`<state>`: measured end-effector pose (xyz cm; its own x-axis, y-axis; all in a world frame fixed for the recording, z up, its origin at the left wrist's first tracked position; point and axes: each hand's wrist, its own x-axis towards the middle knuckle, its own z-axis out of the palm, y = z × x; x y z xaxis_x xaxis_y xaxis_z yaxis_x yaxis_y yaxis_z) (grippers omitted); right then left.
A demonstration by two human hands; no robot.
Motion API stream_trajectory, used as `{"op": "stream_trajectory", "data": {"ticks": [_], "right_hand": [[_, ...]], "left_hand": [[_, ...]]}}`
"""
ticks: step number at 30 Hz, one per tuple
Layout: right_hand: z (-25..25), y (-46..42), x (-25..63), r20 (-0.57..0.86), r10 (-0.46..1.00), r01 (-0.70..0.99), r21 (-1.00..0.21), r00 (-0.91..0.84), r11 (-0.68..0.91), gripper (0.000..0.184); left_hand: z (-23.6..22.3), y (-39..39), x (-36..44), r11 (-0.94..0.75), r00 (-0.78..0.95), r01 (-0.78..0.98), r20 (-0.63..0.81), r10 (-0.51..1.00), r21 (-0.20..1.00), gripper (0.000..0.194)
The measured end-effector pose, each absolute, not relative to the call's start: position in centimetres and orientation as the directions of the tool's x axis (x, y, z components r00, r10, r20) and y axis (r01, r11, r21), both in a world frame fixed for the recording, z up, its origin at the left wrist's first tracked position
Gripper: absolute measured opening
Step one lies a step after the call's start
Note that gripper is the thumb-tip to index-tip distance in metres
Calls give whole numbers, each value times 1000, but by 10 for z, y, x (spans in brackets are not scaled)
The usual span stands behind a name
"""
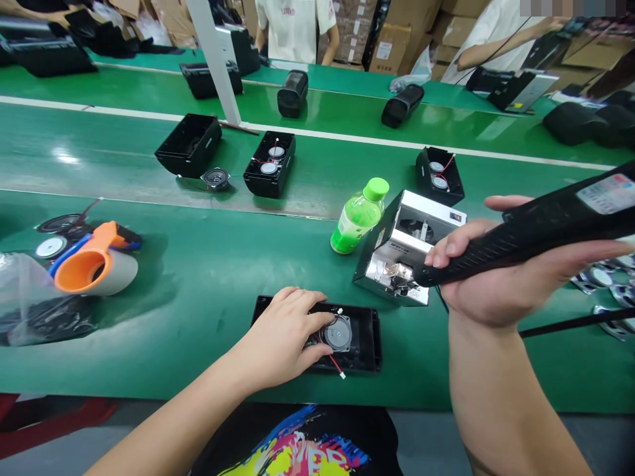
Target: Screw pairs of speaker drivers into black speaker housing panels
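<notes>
My left hand (288,337) lies over a long black speaker housing (368,340), fingers reaching across it and thumb and index finger beside the round grey speaker (338,332) inside. Red and black wires with white plugs come out near the fingertips; part of the housing is hidden under the hand. My right hand (496,284) is wrapped round a black electric screwdriver (555,218), held slanting. The tool's tip is at the front of a silver screw feeder (411,244); whether a screw is on it I cannot tell.
A green-capped bottle (358,215) stands beside the feeder. Tape dispenser (96,264) and plastic bag (30,297) lie left; loose speakers (610,284) lie right. Beyond, a belt (124,142) carries housings (270,165). Co-workers (296,30) stand across the line.
</notes>
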<state>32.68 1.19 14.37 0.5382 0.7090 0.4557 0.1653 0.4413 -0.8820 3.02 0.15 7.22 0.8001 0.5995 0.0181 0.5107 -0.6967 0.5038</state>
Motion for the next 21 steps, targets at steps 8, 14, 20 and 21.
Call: {"op": "stream_trajectory", "data": {"ticks": [8,14,20,21], "right_hand": [[145,10,328,447,713,159,-886,540,436,90],[147,3,325,430,722,141,-893,542,427,92],[154,-8,322,404,735,76,-896,545,437,88],[156,-12,322,404,733,65,-894,547,444,88]], "left_hand": [[72,1,30,-699,798,513,23,602,498,41],[72,1,29,-690,798,496,37,602,527,44],[75,-1,35,-612,719,455,139,681,647,62],[77,-2,40,-624,706,438,183,685,648,63]]}}
